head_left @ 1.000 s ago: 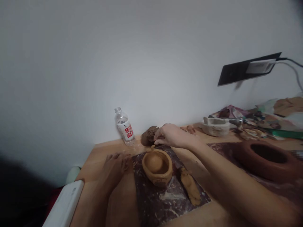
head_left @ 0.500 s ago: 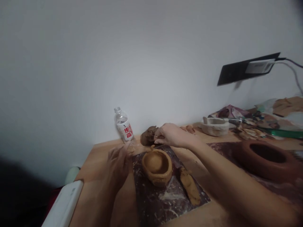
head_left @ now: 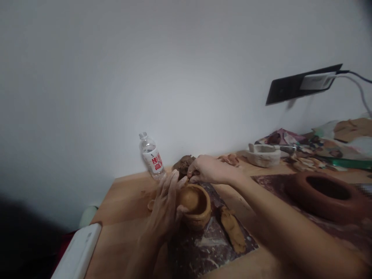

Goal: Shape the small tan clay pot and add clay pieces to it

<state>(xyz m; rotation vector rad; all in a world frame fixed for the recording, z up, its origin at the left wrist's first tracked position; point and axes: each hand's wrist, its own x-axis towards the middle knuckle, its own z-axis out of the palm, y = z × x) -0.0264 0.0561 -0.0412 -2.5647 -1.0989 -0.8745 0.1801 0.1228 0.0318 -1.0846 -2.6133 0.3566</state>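
A small ochre clay bowl [head_left: 200, 219] with a thick rim stands on a dark, clay-smeared board [head_left: 209, 257]. My left hand [head_left: 167, 201] lies along the bowl's left side, its long fingers reaching past the far rim and its thumb over the near left rim, holding the bowl. At the far rim, my right hand [head_left: 205, 169] is closed in a pinch; whatever sits between its fingertips is hidden. Just behind the fingers rests a lump of brown clay [head_left: 183, 164]. A flattened ochre clay strip [head_left: 233, 231] lies on the board, right of the bowl.
A clear plastic bottle [head_left: 152, 157] stands near the wall. On the right are a big reddish-brown ring-shaped vessel [head_left: 305, 193], a whitish pot [head_left: 263, 157], clay scraps [head_left: 308, 162] and plastic bags. A white slab-like object [head_left: 78, 250] sits at the table's left edge.
My left hand has moved right and forward from the bare wood onto the bowl's left side. My right hand stays pinched at the far rim, shifted slightly.
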